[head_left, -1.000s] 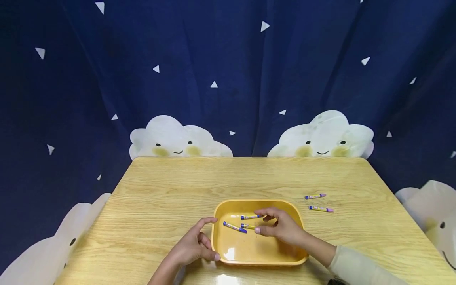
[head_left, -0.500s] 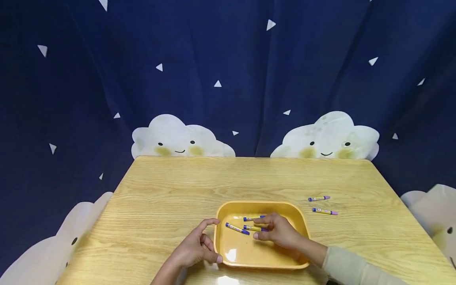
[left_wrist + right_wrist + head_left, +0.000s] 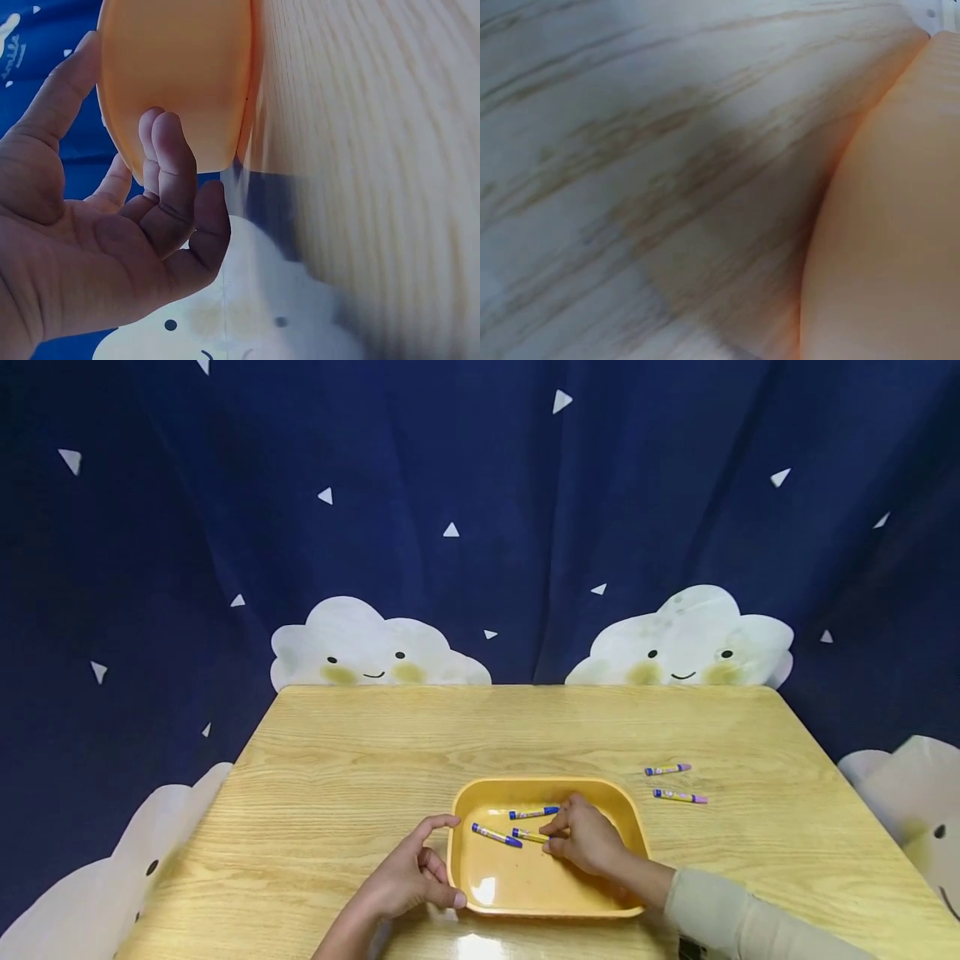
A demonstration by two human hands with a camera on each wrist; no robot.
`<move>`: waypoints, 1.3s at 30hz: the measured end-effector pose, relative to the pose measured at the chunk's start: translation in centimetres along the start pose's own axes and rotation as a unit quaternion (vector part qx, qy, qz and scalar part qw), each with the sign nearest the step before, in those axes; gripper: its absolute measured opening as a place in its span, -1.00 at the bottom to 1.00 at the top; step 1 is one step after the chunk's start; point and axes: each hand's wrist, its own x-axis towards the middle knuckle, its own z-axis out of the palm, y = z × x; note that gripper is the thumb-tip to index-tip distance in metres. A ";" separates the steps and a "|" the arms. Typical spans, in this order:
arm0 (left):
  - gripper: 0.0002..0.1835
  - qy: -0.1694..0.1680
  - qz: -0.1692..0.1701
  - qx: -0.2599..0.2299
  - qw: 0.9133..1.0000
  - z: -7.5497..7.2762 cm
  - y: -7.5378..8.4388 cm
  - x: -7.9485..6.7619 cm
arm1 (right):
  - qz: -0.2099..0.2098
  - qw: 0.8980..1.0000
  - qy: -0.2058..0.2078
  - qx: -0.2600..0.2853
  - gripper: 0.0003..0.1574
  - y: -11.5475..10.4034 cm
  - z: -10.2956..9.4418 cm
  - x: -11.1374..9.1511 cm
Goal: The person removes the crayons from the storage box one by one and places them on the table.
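My left hand (image 3: 412,877) holds the left end of a yellow-orange plastic tray (image 3: 480,789), its index finger and thumb spread to the rim. In the left wrist view, the left hand (image 3: 97,247) has its other fingers bent beside the tray's outer wall (image 3: 184,67). Inside the tray lie a blue crayon (image 3: 497,836) and another blue crayon (image 3: 532,813) in printed wrappers. My right hand (image 3: 592,839) reaches into the tray and pinches the right end of a third crayon (image 3: 528,835), whose tip is hidden by the fingers.
Right of the tray, a purple crayon (image 3: 667,770) and a pinkish crayon (image 3: 678,796) lie on the wooden table (image 3: 360,760). A dark blue curtain (image 3: 405,568) with clouds surrounds the table. The right wrist view shows only tabletop and the tray's outer wall (image 3: 892,240).
My right hand's fingers have come down and closed on the right end of the third crayon. The left hand stays at the tray's left end. The head view has shifted slightly.
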 end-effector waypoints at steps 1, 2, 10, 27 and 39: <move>0.03 0.001 -0.001 0.000 1.000 -0.1 0.0 -0.1 | 0.001 1.000 0.002 -0.004 -0.81 -0.1 0.0 0.1; 0.03 0.002 -0.002 0.000 1.000 -0.1 0.1 -0.1 | 0.002 1.000 0.005 -0.007 -0.83 -0.2 0.0 0.1; 0.03 0.003 -0.002 0.004 1.000 0.1 0.2 -0.2 | -0.015 0.999 -0.007 0.045 -0.90 0.3 -1.1 0.3; 0.01 0.007 -0.001 0.004 1.000 0.2 0.2 -0.1 | -0.126 0.976 -0.022 0.175 -0.88 1.6 -6.3 0.2; 0.02 0.003 -0.001 -0.001 1.000 0.3 0.2 -0.1 | -0.200 0.962 0.029 0.182 -0.72 2.4 -6.3 -0.5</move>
